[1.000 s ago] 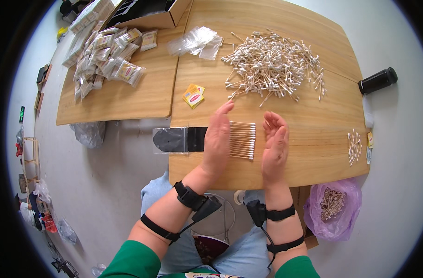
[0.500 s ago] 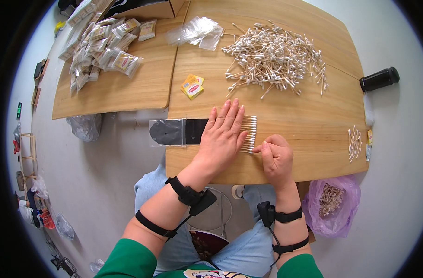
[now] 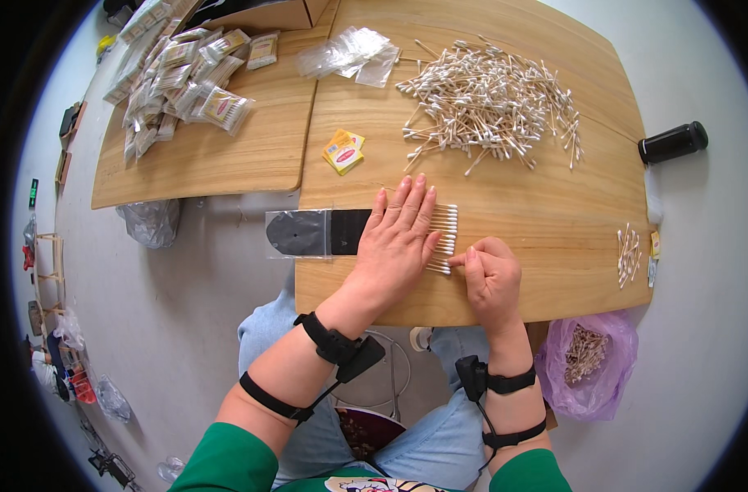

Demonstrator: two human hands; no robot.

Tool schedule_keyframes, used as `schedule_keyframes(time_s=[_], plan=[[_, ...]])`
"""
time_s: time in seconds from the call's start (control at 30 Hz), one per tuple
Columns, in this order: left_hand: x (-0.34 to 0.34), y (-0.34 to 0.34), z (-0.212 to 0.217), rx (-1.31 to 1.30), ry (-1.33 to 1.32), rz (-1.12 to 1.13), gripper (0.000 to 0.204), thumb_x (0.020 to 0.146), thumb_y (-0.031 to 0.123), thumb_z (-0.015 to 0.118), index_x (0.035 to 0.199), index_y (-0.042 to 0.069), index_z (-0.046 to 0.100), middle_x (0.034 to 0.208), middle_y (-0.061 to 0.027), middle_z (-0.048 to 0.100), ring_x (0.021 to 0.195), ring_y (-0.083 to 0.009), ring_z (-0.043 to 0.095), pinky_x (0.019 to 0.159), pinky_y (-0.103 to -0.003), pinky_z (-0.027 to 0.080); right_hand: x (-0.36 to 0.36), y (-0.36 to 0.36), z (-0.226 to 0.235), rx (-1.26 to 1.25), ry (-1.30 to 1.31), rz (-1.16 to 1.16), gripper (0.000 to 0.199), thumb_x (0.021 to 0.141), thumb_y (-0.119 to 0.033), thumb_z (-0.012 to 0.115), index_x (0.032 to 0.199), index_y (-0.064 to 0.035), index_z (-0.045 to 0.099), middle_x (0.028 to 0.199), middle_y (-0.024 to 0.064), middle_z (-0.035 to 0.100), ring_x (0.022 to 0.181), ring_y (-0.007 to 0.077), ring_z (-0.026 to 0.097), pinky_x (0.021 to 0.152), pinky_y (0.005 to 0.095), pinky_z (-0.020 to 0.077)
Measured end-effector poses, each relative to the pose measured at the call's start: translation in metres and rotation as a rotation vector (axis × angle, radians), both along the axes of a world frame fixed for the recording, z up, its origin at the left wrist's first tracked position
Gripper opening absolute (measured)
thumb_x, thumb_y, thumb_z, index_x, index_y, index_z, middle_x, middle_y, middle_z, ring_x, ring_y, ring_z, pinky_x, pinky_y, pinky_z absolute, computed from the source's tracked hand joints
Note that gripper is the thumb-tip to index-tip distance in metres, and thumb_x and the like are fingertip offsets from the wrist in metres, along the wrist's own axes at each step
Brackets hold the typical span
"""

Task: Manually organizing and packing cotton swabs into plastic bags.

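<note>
A row of cotton swabs (image 3: 448,223) lies side by side near the table's front edge, white tips facing right. My left hand (image 3: 394,246) rests flat across their sticks, fingers stretched out and close together, hiding their left ends. Under its left side runs a flat black strip (image 3: 351,231), its rounded left end inside a clear plastic bag (image 3: 298,234). My right hand (image 3: 493,279) is curled closed at the right of the row, with no item visible in it. Its index fingertip touches the swab tips near the lower end, where a small gap shows in the row.
A large heap of cotton swabs (image 3: 493,107) covers the far right. Clear bags (image 3: 353,53) and yellow cards (image 3: 343,152) lie left of it. Packed swab bags (image 3: 177,82) pile up far left. A black bottle (image 3: 673,143), loose swabs (image 3: 629,256) and a purple bag (image 3: 591,369) are rightward.
My right index fingertip has shifted slightly up along the swab tips, and a gap now shows between the lower few swabs and the rest. My left hand stays in place.
</note>
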State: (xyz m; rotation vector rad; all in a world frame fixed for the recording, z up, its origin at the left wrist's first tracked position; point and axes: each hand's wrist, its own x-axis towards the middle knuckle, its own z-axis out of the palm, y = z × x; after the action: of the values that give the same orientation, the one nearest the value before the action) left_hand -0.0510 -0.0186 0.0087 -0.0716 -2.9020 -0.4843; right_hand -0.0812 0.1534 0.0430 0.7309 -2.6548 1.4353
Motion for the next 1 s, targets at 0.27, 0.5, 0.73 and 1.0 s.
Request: schedule_keyframes(time_s=[0.27,0.5,0.73,1.0], plan=[[0.001,0.0,0.0,0.002,-0.025,-0.004,0.057,0.102,0.036,0.043,0.149,0.004,0.037,0.157,-0.0121,0.032,0.147,-0.0259,0.026,0.121,-0.045,0.016,0.0,-0.005,0.0,0.002,0.005,-0.052,0.026,0.093,-0.009,0.054,0.076,-0.0024,0.073,0.066,0.0102,0.056,0.063,0.0259,0.057,0.06,0.0372,0.0456],[0.0,0.0,0.003,0.009,-0.022,-0.004,0.057,0.102,0.035,0.043,0.148,0.004,0.038,0.157,-0.0126,0.033,0.147,-0.0261,0.028,0.12,-0.045,0.017,-0.001,-0.004,-0.001,0.043,0.008,-0.031,0.026,0.094,-0.01,0.054,0.078,-0.0022,0.073,0.067,0.0106,0.056,0.062,0.0264,0.056,0.06,0.0371,0.0456],[0.001,0.0,0.001,0.011,-0.012,-0.004,0.057,0.101,0.035,0.044,0.148,0.004,0.038,0.157,-0.0124,0.033,0.147,-0.026,0.027,0.12,-0.045,0.017,-0.002,-0.005,-0.002,0.052,0.005,-0.074,0.025,0.095,-0.011,0.055,0.082,-0.0019,0.073,0.067,0.0118,0.056,0.063,0.0278,0.057,0.059,0.0375,0.0456],[0.001,0.0,0.001,-0.001,-0.003,-0.008,0.057,0.102,0.036,0.044,0.148,0.004,0.038,0.157,-0.0122,0.033,0.147,-0.0257,0.026,0.12,-0.044,0.017,-0.003,-0.011,0.001,0.061,-0.011,-0.11,0.027,0.098,-0.015,0.052,0.084,-0.002,0.072,0.068,0.0119,0.057,0.063,0.0285,0.058,0.06,0.0382,0.0461]])
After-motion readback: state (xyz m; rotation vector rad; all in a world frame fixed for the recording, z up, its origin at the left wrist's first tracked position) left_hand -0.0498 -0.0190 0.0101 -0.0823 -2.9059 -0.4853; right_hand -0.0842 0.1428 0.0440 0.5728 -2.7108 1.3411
